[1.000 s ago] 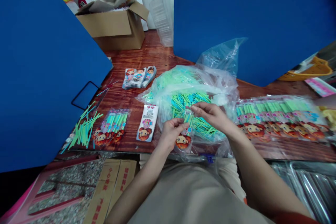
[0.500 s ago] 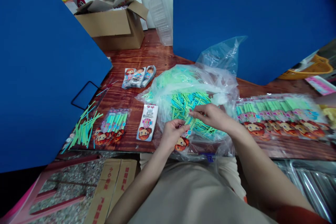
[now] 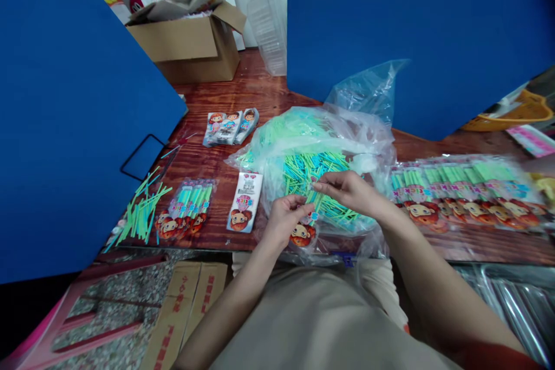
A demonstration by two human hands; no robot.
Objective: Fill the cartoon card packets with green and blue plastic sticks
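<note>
Holding a green-stick packet [image 3: 309, 221], seemingly upright, in left hand [image 3: 285, 221].

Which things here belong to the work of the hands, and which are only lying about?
Part of the work: left hand, right hand, cartoon packet, green sticks, plastic bag.
Only lying about: cardboard box, clear tray, orange basket.

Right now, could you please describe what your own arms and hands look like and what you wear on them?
The left hand and right hand are bare, with no gloves, rings or watch visible. A red sleeve ends above the right forearm; a beige top covers the torso.
</note>
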